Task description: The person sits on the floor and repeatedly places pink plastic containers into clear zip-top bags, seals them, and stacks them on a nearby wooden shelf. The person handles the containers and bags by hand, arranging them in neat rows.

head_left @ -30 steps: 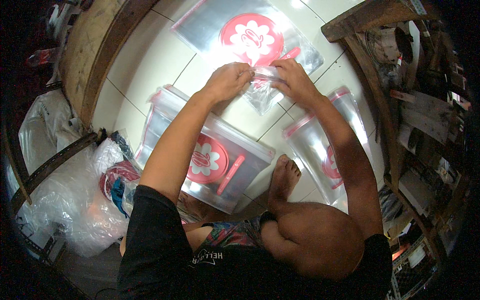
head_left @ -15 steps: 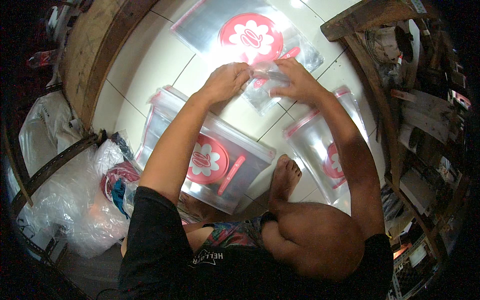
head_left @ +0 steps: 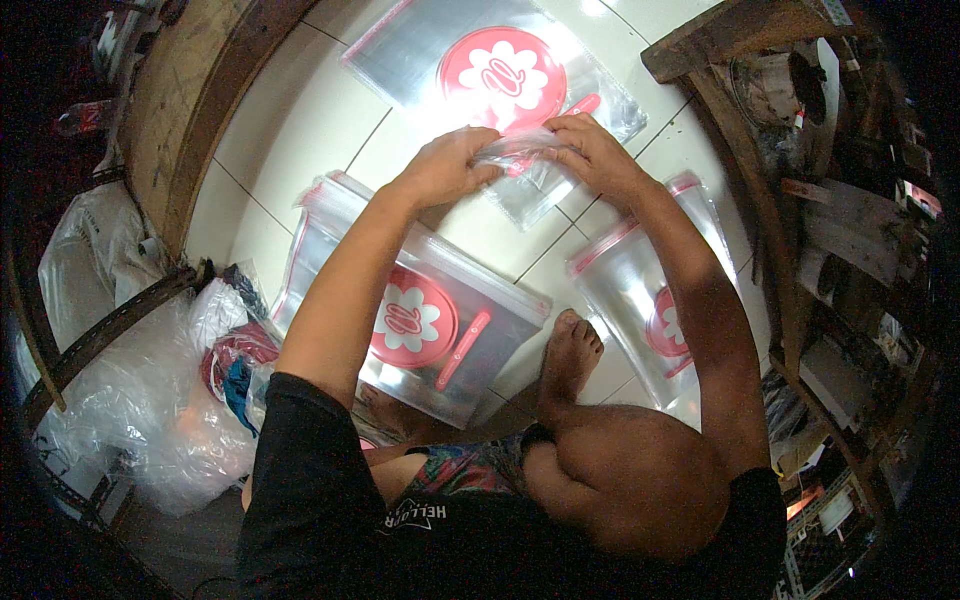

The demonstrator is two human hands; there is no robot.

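Both of my hands meet over the far part of the tiled floor. My left hand (head_left: 446, 170) pinches one end of some bunched clear plastic film (head_left: 515, 148). At its other end, the curled fingers of my right hand (head_left: 600, 165) grip it. Beneath and beyond lies a clear plastic bag (head_left: 405, 48) printed with a pink circle, a white flower and a pink bar. Whether the film belongs to that bag I cannot tell. Nearer, partly behind my left forearm, is a stack of similar printed bags (head_left: 475, 262). Another pile of printed bags (head_left: 620, 275) lies beside my right forearm.
My bare foot (head_left: 572, 350) rests between the two nearer piles. A wooden board (head_left: 180, 130) borders the floor at left, above crumpled plastic wrapping (head_left: 150, 430). Wooden framing (head_left: 740, 40) and a cluttered shelf (head_left: 850, 240) stand along the right.
The film between my hands has shifted and looks more spread out. My right fingers have curled in over it, while my left hand has moved only slightly. The bag piles stay put.
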